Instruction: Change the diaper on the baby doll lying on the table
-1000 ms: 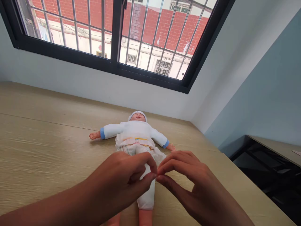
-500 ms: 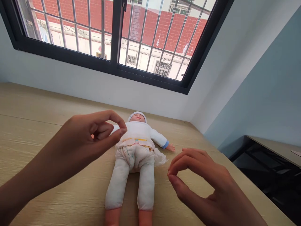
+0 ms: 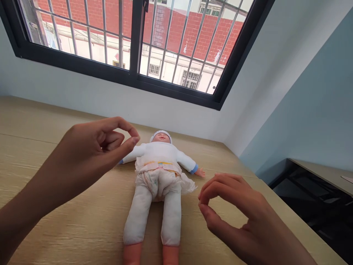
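Observation:
A baby doll [image 3: 161, 151] in a white top and white cap lies on its back on the wooden table, head toward the window wall. Round its hips is a diaper [image 3: 158, 180], fastened across the belly, with a loose frilled flap at the right side. My left hand [image 3: 102, 147] hovers over the doll's arm on the left, thumb and index fingertip pinched together, with nothing visible between them. Right of the doll's legs, my right hand [image 3: 234, 213] is held above the table, its thumb meeting the fingertips in a ring around bare space. Neither hand appears to touch the doll.
The wooden table [image 3: 68, 224] meets a white wall under a barred window [image 3: 132, 73] with a dark frame. Beyond the table's right edge stands a second, lower desk [image 3: 317, 173] with dark space beneath it.
My left hand has moved up and to the left, uncovering more of the doll's top and arm. My right hand has shifted only slightly right. The doll lies as before.

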Action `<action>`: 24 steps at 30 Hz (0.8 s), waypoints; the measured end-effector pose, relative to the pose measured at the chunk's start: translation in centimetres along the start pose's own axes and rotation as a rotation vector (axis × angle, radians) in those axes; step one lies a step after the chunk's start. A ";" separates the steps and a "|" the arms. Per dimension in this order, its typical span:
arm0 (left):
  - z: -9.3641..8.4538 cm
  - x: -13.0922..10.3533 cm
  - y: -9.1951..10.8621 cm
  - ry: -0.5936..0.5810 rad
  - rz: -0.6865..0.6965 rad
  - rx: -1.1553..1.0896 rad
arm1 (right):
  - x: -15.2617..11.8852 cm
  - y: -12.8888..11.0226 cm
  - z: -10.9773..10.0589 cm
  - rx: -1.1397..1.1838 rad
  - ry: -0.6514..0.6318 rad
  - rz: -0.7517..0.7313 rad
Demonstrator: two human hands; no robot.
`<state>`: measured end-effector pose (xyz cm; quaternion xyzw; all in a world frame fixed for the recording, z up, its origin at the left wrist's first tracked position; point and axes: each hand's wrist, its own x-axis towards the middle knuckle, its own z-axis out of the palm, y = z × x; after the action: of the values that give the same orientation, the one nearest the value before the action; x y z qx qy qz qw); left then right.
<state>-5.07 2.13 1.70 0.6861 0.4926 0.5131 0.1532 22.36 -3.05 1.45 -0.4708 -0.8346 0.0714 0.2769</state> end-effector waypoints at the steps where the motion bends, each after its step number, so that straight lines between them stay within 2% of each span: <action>1: 0.0 0.1 -0.1 -0.007 0.006 0.055 | -0.1 0.1 0.0 0.004 -0.012 0.017; 4: 0.1 0.3 -0.4 -0.054 0.011 0.117 | -0.1 0.2 -0.2 0.006 -0.054 0.074; 6: 0.6 0.4 -0.5 -0.131 0.000 0.102 | 0.1 0.4 -0.1 -0.007 -0.085 0.099; 10: 3.0 -0.3 0.0 -0.418 0.021 -0.005 | 0.6 0.8 0.7 0.002 -0.119 0.086; 13: 5.1 -1.5 0.8 -0.514 0.086 -0.072 | 0.7 0.9 1.4 0.057 -0.075 0.067; 17: 6.2 -3.6 1.2 -0.496 0.235 -0.038 | 0.7 0.6 1.5 0.189 -0.084 -0.015; 21: 5.9 -4.8 1.4 -0.345 0.538 0.049 | 0.5 0.1 0.6 0.261 -0.027 -0.046; 24: 5.8 -5.1 1.9 -0.245 0.671 0.090 | 0.4 -0.4 0.2 0.284 -0.033 -0.077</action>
<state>0.87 -1.27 -2.23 0.8721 0.2400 0.4265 0.0036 21.81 -2.92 1.63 -0.3934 -0.8380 0.1857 0.3294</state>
